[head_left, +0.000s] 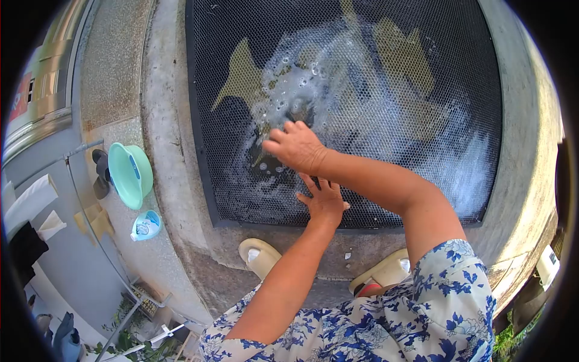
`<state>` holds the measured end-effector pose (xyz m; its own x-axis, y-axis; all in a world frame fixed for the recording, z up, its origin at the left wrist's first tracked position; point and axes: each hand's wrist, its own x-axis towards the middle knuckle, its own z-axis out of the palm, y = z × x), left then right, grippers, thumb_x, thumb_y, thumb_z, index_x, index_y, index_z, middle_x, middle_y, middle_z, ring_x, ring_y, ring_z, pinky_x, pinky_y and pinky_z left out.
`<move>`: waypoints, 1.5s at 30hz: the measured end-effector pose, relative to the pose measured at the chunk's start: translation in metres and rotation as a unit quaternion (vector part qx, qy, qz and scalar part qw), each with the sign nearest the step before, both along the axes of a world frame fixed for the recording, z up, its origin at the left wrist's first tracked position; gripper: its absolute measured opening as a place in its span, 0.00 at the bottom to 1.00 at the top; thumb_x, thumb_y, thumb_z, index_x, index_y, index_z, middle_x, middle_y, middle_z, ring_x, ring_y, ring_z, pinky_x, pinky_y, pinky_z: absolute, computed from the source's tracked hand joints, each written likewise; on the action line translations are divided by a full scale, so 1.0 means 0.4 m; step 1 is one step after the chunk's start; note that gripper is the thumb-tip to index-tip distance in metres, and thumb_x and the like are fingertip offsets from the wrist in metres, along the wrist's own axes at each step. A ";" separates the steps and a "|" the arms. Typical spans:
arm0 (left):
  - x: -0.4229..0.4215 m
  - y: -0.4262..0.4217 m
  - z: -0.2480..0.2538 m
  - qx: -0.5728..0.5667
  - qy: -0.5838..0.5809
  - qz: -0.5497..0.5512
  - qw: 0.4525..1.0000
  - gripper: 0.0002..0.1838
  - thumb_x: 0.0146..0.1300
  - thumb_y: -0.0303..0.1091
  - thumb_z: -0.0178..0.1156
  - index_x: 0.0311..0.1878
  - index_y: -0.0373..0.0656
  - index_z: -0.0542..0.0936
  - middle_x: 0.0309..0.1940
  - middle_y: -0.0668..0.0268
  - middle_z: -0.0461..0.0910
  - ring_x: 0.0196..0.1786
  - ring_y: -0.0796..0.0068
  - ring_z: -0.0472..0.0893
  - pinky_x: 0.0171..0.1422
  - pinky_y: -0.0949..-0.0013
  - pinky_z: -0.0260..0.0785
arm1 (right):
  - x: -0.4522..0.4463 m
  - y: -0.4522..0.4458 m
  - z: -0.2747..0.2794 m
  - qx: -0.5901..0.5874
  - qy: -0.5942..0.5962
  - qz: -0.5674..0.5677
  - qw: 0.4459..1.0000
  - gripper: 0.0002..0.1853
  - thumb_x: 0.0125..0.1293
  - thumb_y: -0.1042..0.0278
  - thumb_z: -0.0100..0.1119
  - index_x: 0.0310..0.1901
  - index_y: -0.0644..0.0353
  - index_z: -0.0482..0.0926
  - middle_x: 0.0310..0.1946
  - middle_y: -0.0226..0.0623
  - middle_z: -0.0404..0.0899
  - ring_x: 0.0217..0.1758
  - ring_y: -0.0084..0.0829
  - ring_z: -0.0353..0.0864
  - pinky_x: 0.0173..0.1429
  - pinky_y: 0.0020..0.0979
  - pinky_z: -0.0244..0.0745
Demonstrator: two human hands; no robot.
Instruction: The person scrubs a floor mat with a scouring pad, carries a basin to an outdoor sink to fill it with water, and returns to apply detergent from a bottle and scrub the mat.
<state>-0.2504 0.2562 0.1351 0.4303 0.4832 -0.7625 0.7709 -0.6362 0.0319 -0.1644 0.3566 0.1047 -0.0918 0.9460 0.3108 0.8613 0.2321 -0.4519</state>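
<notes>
A dark mat with a honeycomb texture and yellowish shapes lies on the ground, partly covered by white suds. My left hand rests on the mat near its lower edge, fingers spread. Just above and to the left of it, my right hand is over the sudsy part with its fingers curled. Something dark shows by its fingertips, blurred and partly hidden, so I cannot make out what it is.
To the left stand a mint-green basin and a small blue-and-white container. Dark footwear lies behind the basin. My feet in pale slippers are below the mat's lower edge. Metal pipes run at the lower left.
</notes>
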 end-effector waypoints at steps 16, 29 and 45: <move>0.020 0.023 0.037 -0.043 -0.022 0.041 0.998 0.59 0.51 0.51 0.72 0.77 0.44 0.43 0.75 0.44 0.19 0.73 0.24 0.26 0.60 0.18 0.51 | 0.727 -0.080 -0.016 -0.046 -0.049 -0.698 0.713 0.18 0.60 0.59 0.61 0.53 0.44 0.75 0.47 0.37 0.77 0.49 0.46 0.77 0.48 0.44 0.77; 0.022 0.018 0.032 -0.010 0.011 0.016 1.000 0.61 0.49 0.55 0.72 0.77 0.47 0.43 0.76 0.45 0.24 0.74 0.26 0.28 0.61 0.22 0.57 | 0.142 0.051 -0.039 0.025 -0.097 -0.168 0.981 0.07 0.59 0.67 0.55 0.40 0.45 0.76 0.38 0.32 0.75 0.38 0.35 0.76 0.38 0.36 0.73; 0.021 0.012 0.024 0.018 0.008 -0.001 1.000 0.65 0.46 0.54 0.74 0.77 0.48 0.39 0.76 0.48 0.21 0.75 0.28 0.31 0.60 0.24 0.60 | 0.077 -0.163 -0.041 0.050 -0.009 -0.017 0.999 0.12 0.59 0.64 0.58 0.46 0.43 0.76 0.41 0.30 0.73 0.41 0.35 0.74 0.47 0.41 0.74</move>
<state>-0.2418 0.2611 0.1445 0.4183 0.5098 -0.7517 0.7700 -0.6380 -0.0042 -0.1334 0.2913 0.0885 -0.0661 0.9129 0.4027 0.8778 0.2452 -0.4116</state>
